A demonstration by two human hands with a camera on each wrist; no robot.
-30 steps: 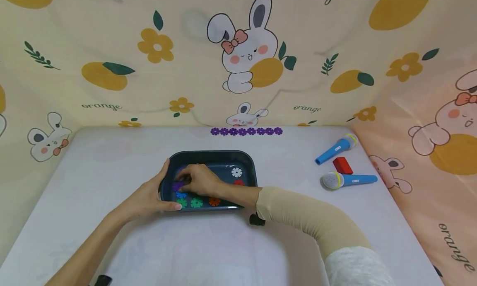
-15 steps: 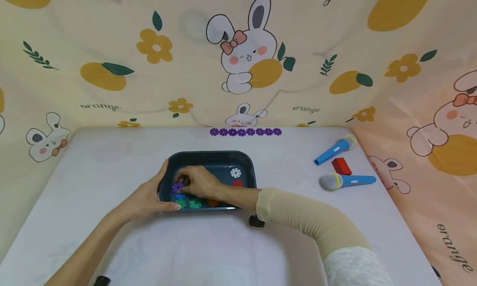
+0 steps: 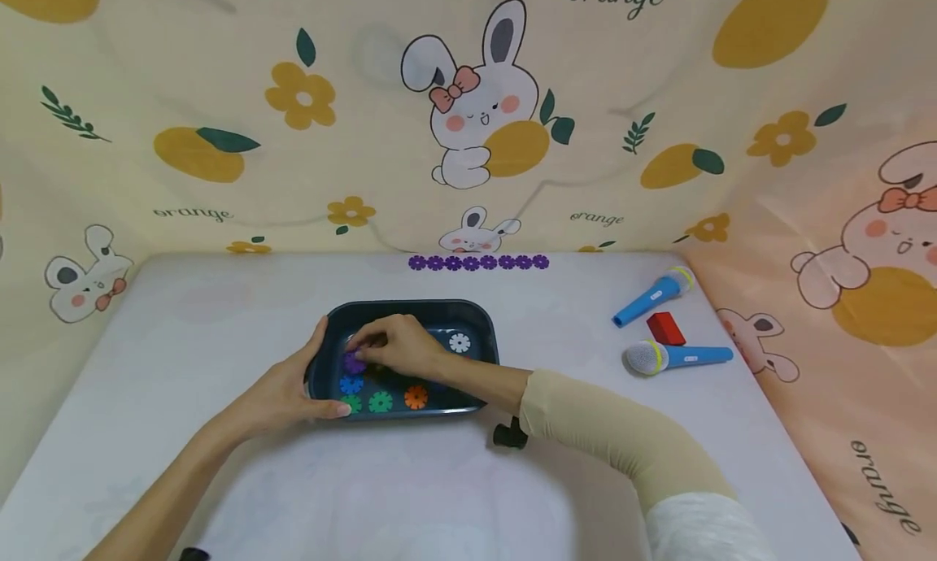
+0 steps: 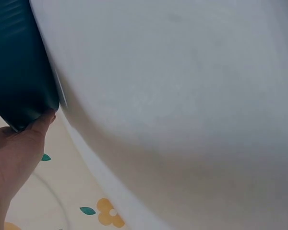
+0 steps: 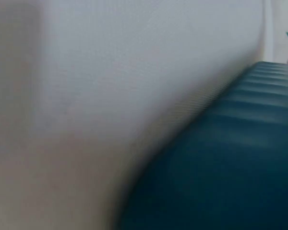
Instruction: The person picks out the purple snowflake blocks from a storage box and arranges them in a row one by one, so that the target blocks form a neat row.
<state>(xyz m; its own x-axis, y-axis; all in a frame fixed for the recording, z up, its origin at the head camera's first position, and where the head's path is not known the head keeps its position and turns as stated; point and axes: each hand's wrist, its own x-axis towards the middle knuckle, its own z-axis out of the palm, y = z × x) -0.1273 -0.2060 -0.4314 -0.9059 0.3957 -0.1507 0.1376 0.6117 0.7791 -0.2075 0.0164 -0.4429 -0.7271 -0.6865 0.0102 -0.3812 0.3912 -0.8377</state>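
Note:
A dark blue tray (image 3: 410,308) lies on the white table in the head view. My left hand (image 3: 278,390) grips its left end, thumb at the front corner and fingers along the side. Inside, my right hand (image 3: 406,348) pinches a purple flower-shaped plastic disc (image 3: 355,365) near the left wall. Just in front of that sits a blue disc (image 3: 351,384). Green discs (image 3: 381,402), one partly under the left thumb, and an orange disc (image 3: 416,397) line the front; a white disc (image 3: 459,343) is at the back right. The left wrist view shows the tray's outer wall (image 4: 19,62).
A row of several purple discs (image 3: 472,263) runs along the table's back edge. To the right lie two blue toy microphones (image 3: 651,299) and a red block (image 3: 665,328). A printed cloth (image 3: 351,154) hangs behind the table.
My right hand has shifted slightly up and right with the purple disc, and more of the blue disc shows. The left hand stays on the tray; the head view has tilted a little.

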